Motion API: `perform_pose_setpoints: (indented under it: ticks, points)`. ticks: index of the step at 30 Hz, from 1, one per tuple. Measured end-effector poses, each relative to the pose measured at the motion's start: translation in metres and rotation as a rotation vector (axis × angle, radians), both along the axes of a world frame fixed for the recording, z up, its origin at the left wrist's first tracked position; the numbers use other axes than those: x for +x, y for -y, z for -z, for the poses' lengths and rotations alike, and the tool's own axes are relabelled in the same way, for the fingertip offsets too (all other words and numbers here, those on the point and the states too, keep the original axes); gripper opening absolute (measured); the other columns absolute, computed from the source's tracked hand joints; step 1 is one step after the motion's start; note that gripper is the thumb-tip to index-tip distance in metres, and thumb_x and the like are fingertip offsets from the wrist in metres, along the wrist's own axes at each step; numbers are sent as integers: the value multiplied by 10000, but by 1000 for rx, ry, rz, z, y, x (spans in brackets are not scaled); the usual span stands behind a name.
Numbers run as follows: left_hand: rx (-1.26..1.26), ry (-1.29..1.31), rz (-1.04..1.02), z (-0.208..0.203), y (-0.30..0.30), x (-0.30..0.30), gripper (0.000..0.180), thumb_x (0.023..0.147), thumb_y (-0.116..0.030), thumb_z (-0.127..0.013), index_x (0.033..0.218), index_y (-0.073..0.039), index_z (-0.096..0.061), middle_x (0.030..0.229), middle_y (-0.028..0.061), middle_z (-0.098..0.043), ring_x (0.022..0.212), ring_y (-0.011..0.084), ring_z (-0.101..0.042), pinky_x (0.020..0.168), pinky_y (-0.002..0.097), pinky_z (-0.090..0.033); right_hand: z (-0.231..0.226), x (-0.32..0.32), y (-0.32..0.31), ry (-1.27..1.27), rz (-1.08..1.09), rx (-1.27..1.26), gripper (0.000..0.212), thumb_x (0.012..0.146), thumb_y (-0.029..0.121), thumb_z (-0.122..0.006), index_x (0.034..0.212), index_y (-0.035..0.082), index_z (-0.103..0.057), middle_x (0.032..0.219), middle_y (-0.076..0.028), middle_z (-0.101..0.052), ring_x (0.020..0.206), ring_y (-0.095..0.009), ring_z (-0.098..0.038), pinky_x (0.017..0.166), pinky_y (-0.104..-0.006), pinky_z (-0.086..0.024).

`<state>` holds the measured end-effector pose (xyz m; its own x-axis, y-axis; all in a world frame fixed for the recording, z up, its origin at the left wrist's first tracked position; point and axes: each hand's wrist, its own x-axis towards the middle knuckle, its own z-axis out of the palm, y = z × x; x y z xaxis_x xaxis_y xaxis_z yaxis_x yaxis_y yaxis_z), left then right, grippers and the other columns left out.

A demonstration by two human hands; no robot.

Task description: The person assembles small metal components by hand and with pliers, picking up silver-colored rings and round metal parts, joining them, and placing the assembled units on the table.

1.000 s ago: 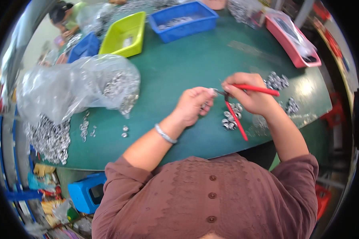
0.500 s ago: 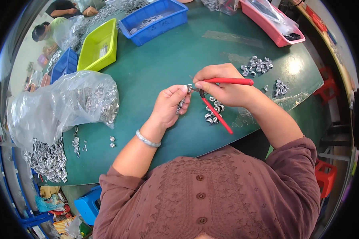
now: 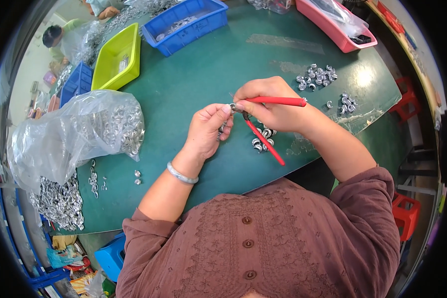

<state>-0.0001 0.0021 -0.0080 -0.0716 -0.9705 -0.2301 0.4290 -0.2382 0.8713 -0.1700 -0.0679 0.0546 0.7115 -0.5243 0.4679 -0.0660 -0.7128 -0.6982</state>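
Note:
My left hand (image 3: 209,127) pinches a small silver metal ring-like piece (image 3: 233,107) between thumb and forefinger. More silver pieces (image 3: 222,130) hang in a short row under its curled fingers. My right hand (image 3: 269,105) grips red-handled pliers (image 3: 278,101), whose two handles stand wide apart. Thumb and fingertips of that hand sit at the head of the pliers, right beside the silver piece; how the jaws meet it is too small to tell. On the green table, partly behind the lower handle, lies a cluster of curved silver pieces (image 3: 258,144).
Two more piles of silver pieces (image 3: 317,77) (image 3: 347,104) lie to the right. At left, a clear plastic bag (image 3: 74,126) of metal parts rests near a heap of chain links (image 3: 59,201). Blue (image 3: 186,31), green (image 3: 116,58) and pink bins (image 3: 335,30) stand farther back. Another person works at far left.
My right hand and the pliers have shifted slightly left, closer to the left hand's fingertips. The whole view has moved a little. Both hands keep their holds.

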Motion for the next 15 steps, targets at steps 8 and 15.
perform_pose_setpoints:
  ticks: [8, 15]
  points:
    - [17, -22, -34, -2, 0, -1, 154, 851, -210, -555, 804, -65, -570, 661, 1, -518, 533, 72, -447, 438, 179, -351, 1, 3, -3, 47, 56, -79, 66, 751, 73, -577, 733, 9, -577, 666, -132, -587, 614, -287, -581, 557, -321, -466]
    - [9, -17, -30, 0, 0, 0, 140, 841, -202, -568, 804, -68, -568, 660, 8, -522, 532, 75, -447, 434, 179, -353, 6, 3, 0, 31, 24, 2, 82, 758, 79, -574, 735, 0, -575, 656, -132, -587, 597, -282, -577, 546, -310, -463]
